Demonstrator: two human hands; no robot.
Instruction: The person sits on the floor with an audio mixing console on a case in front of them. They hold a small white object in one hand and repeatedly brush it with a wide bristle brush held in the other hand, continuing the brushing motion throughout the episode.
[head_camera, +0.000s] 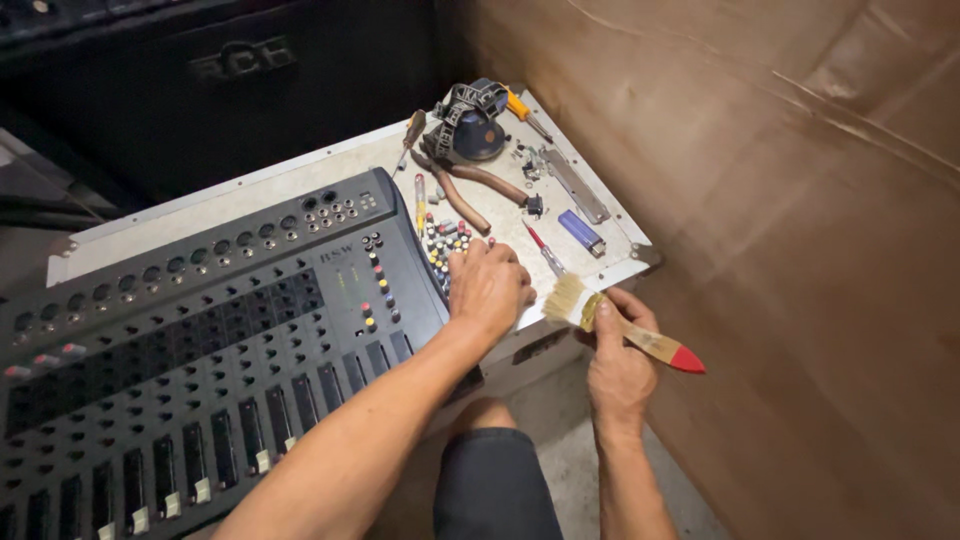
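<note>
**Bench inspection: one brush in hand, loose caps under the other**

My right hand (618, 345), at the lower right of the frame, is closed around the wooden handle of one paintbrush (622, 328). Its pale bristles point toward the frame's centre and its red tip toward the right edge. The brush sits just off the corner of the grey panel (300, 180).

My left hand (487, 287), at centre frame, lies palm down on the right edge of one audio mixer (200, 330). Its fingers are bent onto a cluster of small coloured knob caps (444, 240). I cannot tell whether they pinch a cap. The caps are too small and crowded to count.

Counted on the panel in the upper centre:
- One headlamp (470, 125) with its strap bunched over it.
- One pair of pliers (468, 190) with brown handles, just below the headlamp.
- One blue lighter (581, 232) near the panel's right corner.
- One flat grey metal strip (576, 186) beside the lighter.
- One red-handled screwdriver (543, 252) between lighter and brush.
- One wooden-handled screwdriver (411, 135) left of the headlamp.
- One yellow-handled tool (524, 113) to its right.

No container is in view. All small parts lie loose on the panel.

A brown cardboard sheet (780, 200) fills the right side of the frame.
</note>
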